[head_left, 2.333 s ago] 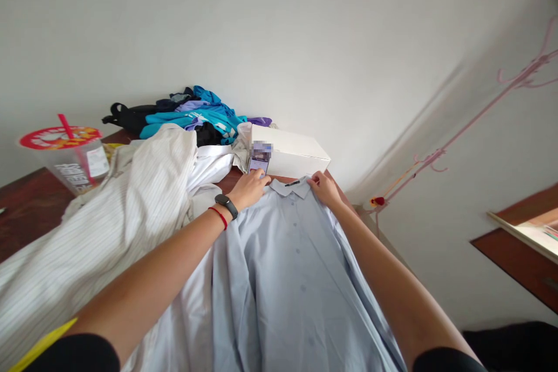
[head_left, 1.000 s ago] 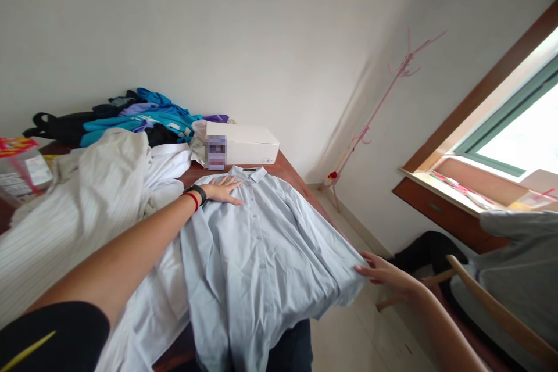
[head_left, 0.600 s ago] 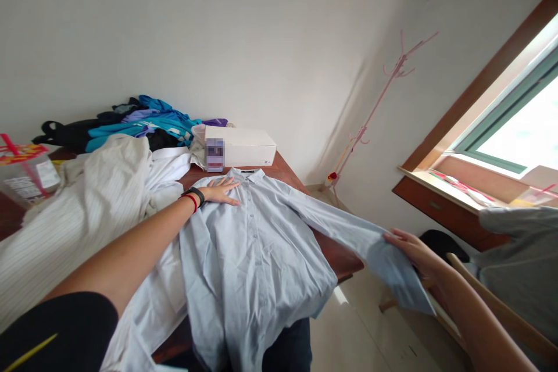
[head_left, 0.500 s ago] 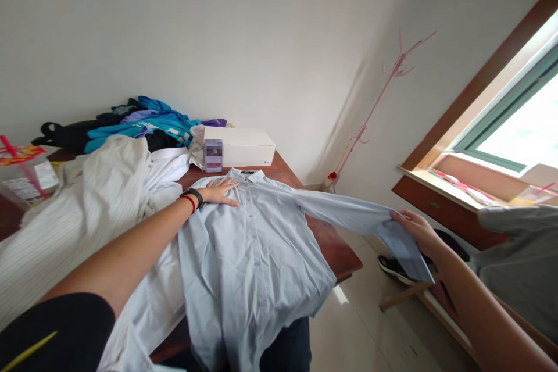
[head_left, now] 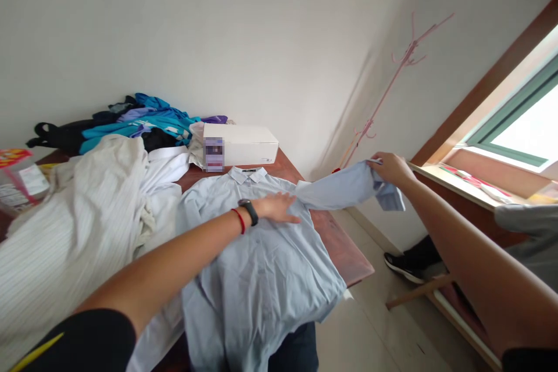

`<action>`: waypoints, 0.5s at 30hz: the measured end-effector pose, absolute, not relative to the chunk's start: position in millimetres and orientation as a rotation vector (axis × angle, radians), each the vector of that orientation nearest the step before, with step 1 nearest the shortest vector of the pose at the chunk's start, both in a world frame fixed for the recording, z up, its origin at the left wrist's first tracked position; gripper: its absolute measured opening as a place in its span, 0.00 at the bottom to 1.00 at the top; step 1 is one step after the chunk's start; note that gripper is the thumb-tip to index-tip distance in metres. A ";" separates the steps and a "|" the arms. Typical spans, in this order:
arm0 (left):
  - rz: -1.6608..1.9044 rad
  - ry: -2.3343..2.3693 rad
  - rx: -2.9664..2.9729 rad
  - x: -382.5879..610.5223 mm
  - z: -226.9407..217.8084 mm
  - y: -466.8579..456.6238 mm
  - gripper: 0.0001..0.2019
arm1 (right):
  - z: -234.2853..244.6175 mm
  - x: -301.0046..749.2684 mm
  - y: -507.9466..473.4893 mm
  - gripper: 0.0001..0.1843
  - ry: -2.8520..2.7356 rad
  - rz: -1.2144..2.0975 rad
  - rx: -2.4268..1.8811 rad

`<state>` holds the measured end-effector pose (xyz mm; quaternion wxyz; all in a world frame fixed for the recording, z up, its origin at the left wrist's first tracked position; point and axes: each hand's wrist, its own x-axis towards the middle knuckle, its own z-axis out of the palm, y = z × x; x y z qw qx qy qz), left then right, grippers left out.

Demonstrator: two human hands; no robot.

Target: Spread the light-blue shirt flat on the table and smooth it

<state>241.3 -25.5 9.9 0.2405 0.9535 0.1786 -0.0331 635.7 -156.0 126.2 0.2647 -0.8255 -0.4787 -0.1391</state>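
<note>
A light blue-grey button-up shirt (head_left: pixel 257 267) lies front side up on the wooden table (head_left: pixel 337 244), its collar toward the wall and its hem hanging over the near edge. My left hand (head_left: pixel 276 208), with a dark band and a red string at the wrist, rests flat on the shirt's chest near the right-hand shoulder, fingers out. Off the table's right side, my right hand (head_left: pixel 387 168) grips the shirt sleeve (head_left: pixel 342 186) near the cuff and holds it raised and stretched out. The cuff end dangles below my fingers.
White clothes (head_left: pixel 82 203) are heaped at the left, beside a plastic cup (head_left: pixel 21 180). Behind them lies a pile of blue and black clothes (head_left: pixel 143 122). A white box (head_left: pixel 248 144) stands at the back. A pink coat rack (head_left: pixel 392 84) and a person's shoe (head_left: pixel 403 267) are at the right.
My left hand has slid right across the shirt from the left chest to the right-hand shoulder. My right hand has lifted the sleeve higher and slightly inward.
</note>
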 end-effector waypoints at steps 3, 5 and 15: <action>-0.193 0.468 2.614 280.8 -6.4 -60.1 0.50 | 149.1 640.8 -167.6 0.03 -1.316 -0.455 -2.261; -0.221 0.460 2.617 292.0 -16.7 -70.6 0.50 | 162.0 643.9 -178.1 0.03 -1.307 -0.491 -2.263; 0.425 0.627 2.588 301.8 -5.7 19.2 0.18 | 162.2 571.0 -233.5 0.12 -1.478 0.068 -2.276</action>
